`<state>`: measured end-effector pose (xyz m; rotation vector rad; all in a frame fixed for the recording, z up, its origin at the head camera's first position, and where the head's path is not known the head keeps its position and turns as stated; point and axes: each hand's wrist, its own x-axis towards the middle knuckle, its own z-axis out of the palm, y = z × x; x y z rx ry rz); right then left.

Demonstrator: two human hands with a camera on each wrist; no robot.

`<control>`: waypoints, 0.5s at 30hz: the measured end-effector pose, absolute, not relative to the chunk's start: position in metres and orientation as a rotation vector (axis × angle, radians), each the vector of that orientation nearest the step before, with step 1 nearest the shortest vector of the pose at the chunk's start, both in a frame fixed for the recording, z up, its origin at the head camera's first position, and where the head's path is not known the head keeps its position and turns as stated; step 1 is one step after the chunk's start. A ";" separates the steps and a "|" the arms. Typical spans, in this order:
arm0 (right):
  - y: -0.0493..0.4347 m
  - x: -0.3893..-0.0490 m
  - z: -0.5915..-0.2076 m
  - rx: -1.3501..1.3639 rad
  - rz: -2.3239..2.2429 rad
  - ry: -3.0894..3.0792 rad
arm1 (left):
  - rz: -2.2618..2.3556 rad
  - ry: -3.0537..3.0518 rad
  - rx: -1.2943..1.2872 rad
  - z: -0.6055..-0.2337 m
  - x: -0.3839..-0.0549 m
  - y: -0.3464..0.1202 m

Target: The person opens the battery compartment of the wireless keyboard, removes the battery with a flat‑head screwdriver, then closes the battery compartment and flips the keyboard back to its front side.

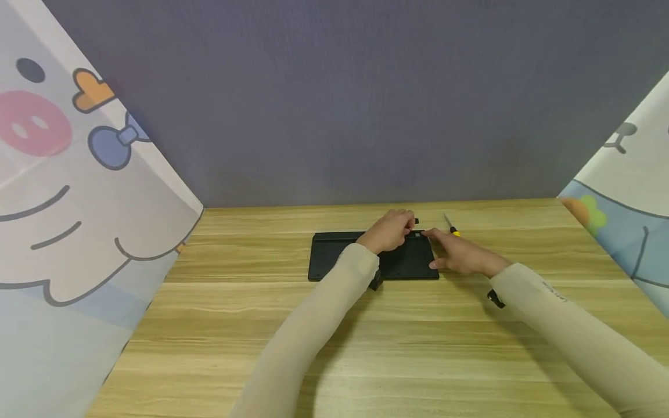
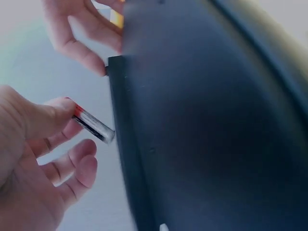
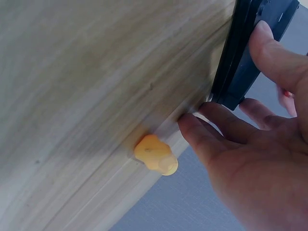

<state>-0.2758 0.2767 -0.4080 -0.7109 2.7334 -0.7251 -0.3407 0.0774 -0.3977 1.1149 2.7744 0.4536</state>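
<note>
A black keyboard (image 1: 407,264) lies on the wooden table with its smooth underside up, a raised ridge along its far edge. Between thumb and fingers, my left hand (image 1: 388,231) pinches a small battery (image 2: 94,124), silver and black with a red end. In the left wrist view, the battery's free end points at the ridge, right beside it. My right hand (image 1: 462,254) holds the keyboard's right end. Its thumb (image 3: 269,41) presses on the end, while the other fingers reach round the far corner.
Just beyond the keyboard's right end lies a screwdriver (image 1: 452,228) with a yellow and black handle. A small black piece (image 1: 416,221) sits behind my left hand. A grey panel (image 1: 366,116) rises at the table's far edge, with cartoon-printed panels at both sides.
</note>
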 end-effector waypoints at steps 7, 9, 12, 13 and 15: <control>0.275 -0.276 -0.406 -0.726 -0.720 2.732 | 0.710 2.721 1.035 -0.379 -0.342 0.058; 0.275 -0.276 -0.406 -0.727 -0.712 2.727 | 0.750 2.735 1.029 -0.376 -0.343 0.049; 0.276 -0.275 -0.406 -0.711 -0.700 2.719 | 0.793 2.763 1.008 -0.372 -0.348 0.030; 0.277 -0.274 -0.407 -0.707 -0.695 2.718 | 0.806 2.775 1.000 -0.371 -0.350 0.023; 0.278 -0.273 -0.407 -0.707 -0.695 2.718 | 0.808 2.800 0.962 -0.369 -0.355 0.009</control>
